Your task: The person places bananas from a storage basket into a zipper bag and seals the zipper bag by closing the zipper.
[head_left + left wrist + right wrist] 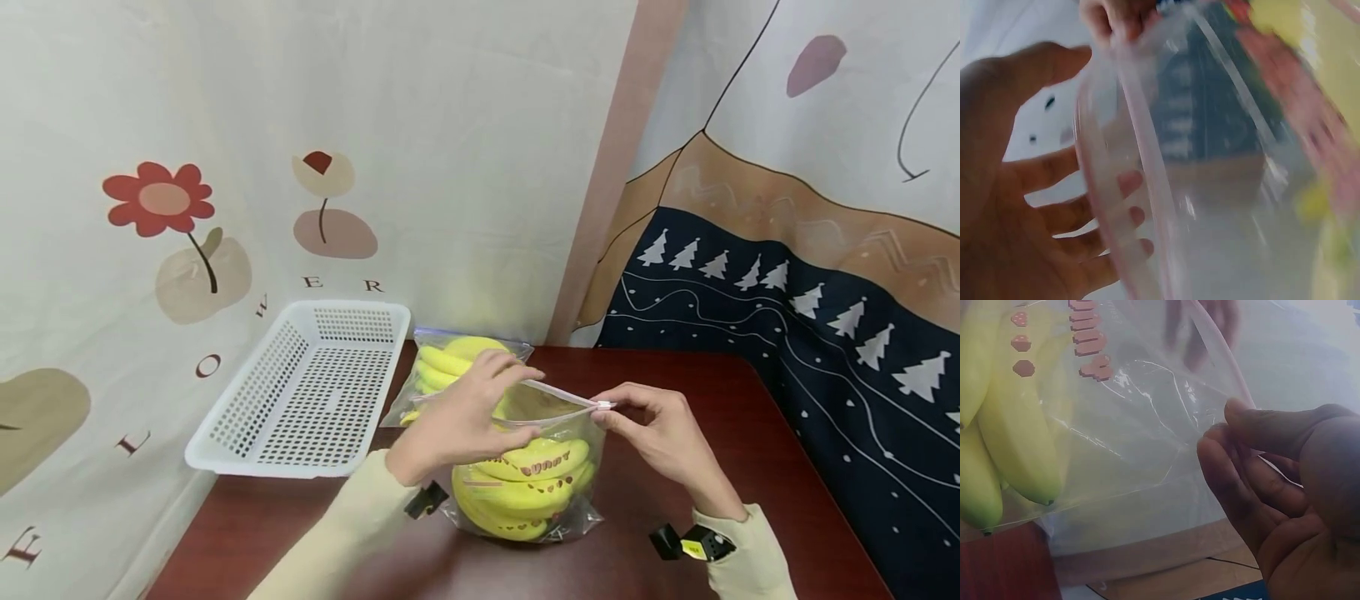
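A clear zip bag (585,433) of yellow bananas (517,492) stands on the table, its mouth parted. My right hand (660,429) pinches the right end of the bag's rim at the white slider (602,405); the right wrist view has thumb and forefinger meeting on that corner. Over the left part of the mouth is my left hand (468,408), thumb apart from the fingers. In the left wrist view its fingers (1054,169) reach behind the pink-edged rim (1094,181), with the thumb on the near side, not pinching.
Behind the left hand lies a second zip bag (431,367) with bananas, partly hidden. A white perforated basket (322,400) sits at the left. The dark red table (697,375) meets printed cloth walls at the back and right.
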### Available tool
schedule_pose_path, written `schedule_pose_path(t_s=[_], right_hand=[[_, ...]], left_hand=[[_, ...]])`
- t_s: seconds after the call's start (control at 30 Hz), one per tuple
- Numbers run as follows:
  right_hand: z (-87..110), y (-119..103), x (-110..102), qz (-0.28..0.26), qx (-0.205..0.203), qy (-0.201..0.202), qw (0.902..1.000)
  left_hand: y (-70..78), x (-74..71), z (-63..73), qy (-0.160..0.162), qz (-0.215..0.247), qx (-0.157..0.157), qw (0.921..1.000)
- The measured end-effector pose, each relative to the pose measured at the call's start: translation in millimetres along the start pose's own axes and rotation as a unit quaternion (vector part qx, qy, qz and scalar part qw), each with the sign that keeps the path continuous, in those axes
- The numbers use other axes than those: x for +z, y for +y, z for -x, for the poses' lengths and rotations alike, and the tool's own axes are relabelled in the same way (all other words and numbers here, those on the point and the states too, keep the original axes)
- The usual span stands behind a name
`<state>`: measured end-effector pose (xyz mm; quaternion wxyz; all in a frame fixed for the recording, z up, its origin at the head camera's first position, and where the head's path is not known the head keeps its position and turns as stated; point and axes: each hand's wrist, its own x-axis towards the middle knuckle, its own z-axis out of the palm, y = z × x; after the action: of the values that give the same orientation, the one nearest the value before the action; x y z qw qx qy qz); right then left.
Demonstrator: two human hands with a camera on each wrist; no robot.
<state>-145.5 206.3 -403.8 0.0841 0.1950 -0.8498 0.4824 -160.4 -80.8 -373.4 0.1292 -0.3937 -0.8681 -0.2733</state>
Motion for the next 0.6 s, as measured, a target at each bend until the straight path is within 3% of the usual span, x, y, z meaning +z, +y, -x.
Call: schedule_pose_path(t_s=[0.2,0.37,0.6], right_hand=[[0.7,-1,-2,-0.047,0.038,0.012,0.9981],[1.7,1,-3,-0.079,0.025,0.006,0.9965],[5.7,3,-6,-0.079,0.003,0.002,0.9969]], left_hand=[[26.0,17.2,-28.7,0.004,-0.003,0.050,0.9988],[39.1,29.4,-43.2,-0.002,-0.029,0.050,0.9983],[44.7,39.0,-51.9,-0.006,-0.046,0.029,0.9985]])
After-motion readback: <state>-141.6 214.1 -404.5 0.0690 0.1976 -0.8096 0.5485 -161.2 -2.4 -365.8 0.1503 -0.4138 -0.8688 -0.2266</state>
